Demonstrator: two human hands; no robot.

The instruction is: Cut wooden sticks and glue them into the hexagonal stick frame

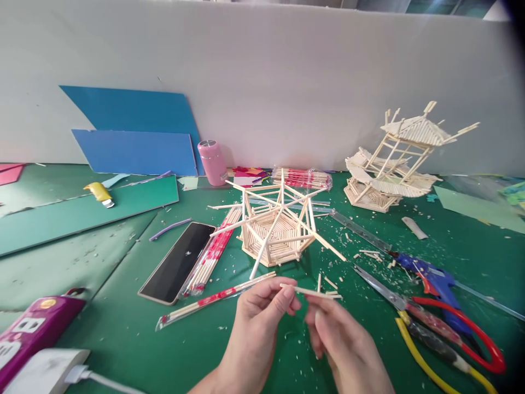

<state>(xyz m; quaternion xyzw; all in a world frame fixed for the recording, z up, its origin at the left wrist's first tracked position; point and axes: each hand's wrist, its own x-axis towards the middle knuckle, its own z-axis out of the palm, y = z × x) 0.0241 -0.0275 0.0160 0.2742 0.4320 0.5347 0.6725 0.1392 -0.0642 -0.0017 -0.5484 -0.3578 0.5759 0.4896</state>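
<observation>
My left hand (262,323) pinches one end of a short thin wooden stick (301,290) between thumb and fingers. The fingers of my right hand (340,334) are curled at the stick's other end, which rests along the index finger. Just beyond my hands stands an open frame of wooden sticks (268,254), with a slatted polygonal base, short posts and long sticks jutting outward over the top. Small cut stick pieces (330,283) lie on the table right behind my right hand. A narrow packet of sticks (205,300) lies beside my left hand.
At right are scissors (383,290), a blue glue gun (430,279) and yellow-handled pliers (430,342). A stick pagoda (396,175) stands at back right. Left are a phone (178,262), stick packs (217,249), a cutter (98,192) and a purple power strip (45,323). A pink bottle (212,163) stands behind.
</observation>
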